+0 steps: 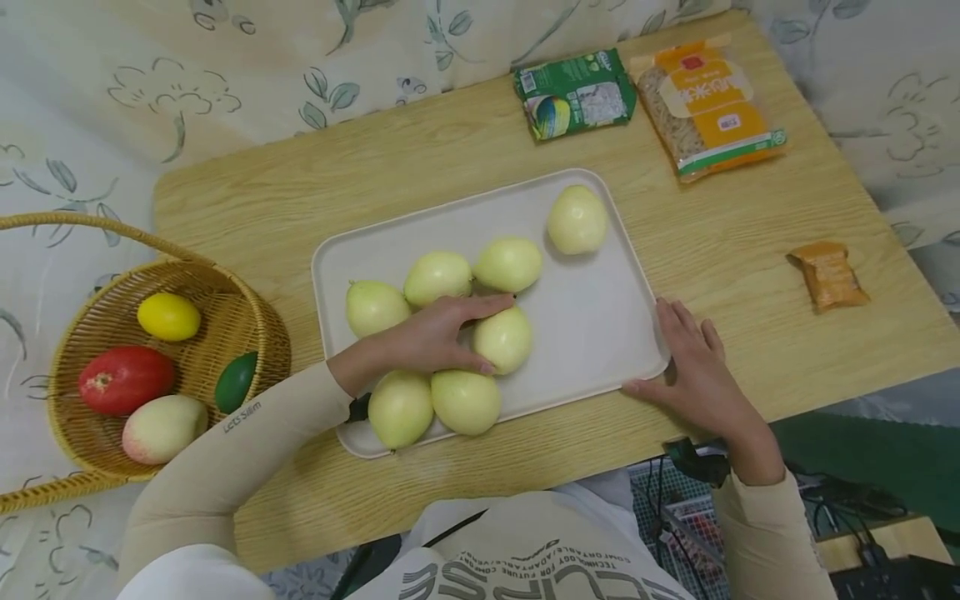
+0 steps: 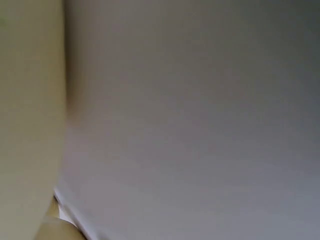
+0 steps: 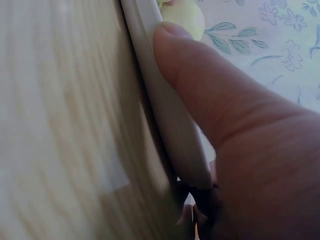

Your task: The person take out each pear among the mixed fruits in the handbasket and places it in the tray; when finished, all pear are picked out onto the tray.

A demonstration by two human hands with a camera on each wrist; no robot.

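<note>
Several pale green, roundish fruits (image 1: 577, 219) lie in a white rectangular tray (image 1: 577, 321). My left hand (image 1: 431, 333) reaches over the tray's left half. Its thumb and fingers hold one pale green fruit (image 1: 506, 342) near the middle from both sides. More of these fruits lie close around that hand, and one sits apart in the far right corner. At the tray's near right corner rests my right hand (image 1: 697, 371), fingers extended along the right side and thumb (image 3: 175, 55) on the near rim. The left wrist view shows mostly a blurred pale surface.
A wicker basket (image 1: 270, 333) at the left holds a yellow lemon-like fruit, a red fruit, a peach-like fruit and a dark green one. Towards the back right lie a green packet (image 1: 577, 92) and an orange bag (image 1: 708, 108). A small orange packet (image 1: 828, 275) lies right of the tray.
</note>
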